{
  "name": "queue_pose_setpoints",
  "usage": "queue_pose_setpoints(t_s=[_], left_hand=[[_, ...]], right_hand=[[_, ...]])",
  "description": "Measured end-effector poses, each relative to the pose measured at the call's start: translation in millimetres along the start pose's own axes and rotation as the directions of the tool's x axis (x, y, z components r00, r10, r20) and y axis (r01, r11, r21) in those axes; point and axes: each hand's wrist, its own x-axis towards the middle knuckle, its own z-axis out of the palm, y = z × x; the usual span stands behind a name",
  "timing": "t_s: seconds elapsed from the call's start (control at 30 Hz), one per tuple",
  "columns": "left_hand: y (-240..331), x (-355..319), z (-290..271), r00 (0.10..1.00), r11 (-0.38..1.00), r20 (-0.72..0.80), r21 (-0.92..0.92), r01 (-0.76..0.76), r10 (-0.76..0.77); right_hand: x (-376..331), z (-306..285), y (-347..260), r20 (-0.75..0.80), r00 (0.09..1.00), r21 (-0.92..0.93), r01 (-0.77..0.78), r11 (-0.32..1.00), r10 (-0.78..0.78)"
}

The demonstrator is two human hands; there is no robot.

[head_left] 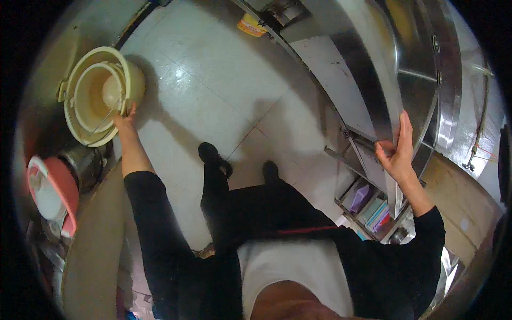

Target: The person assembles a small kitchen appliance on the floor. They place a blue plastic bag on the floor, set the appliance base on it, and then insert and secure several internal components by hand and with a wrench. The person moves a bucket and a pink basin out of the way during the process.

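Reaching left to the buckets, right hand on steel.
My left hand (126, 118) touches the rim of the nested cream buckets (101, 96), grip unclear; my right hand (397, 152) clasps the stainless panel edge (392, 114) above the tiled floor (213, 80).

We note long black sleeves on both arms, each pushed up short of the wrist so the left hand (126, 120) and right hand (397, 152) show bare, with no glove, ring or watch that we can make out. A white apron or shirt front (290, 264) covers the middle of the torso between the black sleeves, with a thin red line running across the dark cloth just above it. We record dark trousers and black shoes (213, 157), one foot set ahead of the other.
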Motion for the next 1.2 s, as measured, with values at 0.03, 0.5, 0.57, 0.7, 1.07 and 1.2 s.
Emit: queue_pose_setpoints(t_s=[0.03, 0.5, 0.57, 0.7, 1.07, 1.2], left_hand=[[-5, 10, 1, 0.993, 0.994, 0.07, 0.041, -0.096, 0.093], [-311, -262, 0, 0.953, 0.934, 0.017, -0.193, 0.3, -0.303], [-358, -322, -12, 0.911, 0.912, -0.025, 0.0, 0.411, -0.411], [-452, -424, -38, 0.865, 0.865, -0.067, 0.046, 0.5, -0.497], [-622, -552, -3, 0.758, 0.597, -0.044, 0.587, 0.546, -0.65], [-634, -543, -11, 0.764, 0.528, -0.037, 0.702, 0.478, -0.644]], right_hand=[[1, 2, -3, -0.028, 0.999, -0.009, 0.02, 1.0, -0.021], [-2, -2, 4, -0.06, 0.998, 0.077, 0.002, 0.997, 0.002], [-2, -2, 4, -0.081, 0.996, 0.073, 0.045, 0.996, -0.039], [-9, 4, -4, -0.092, 0.993, 0.067, -0.063, 0.996, 0.069], [-31, 6, 0, -0.192, 0.981, 0.07, 0.046, 0.997, -0.031], [-33, 2, 1, -0.128, 0.992, 0.065, -0.012, 0.998, 0.021]])
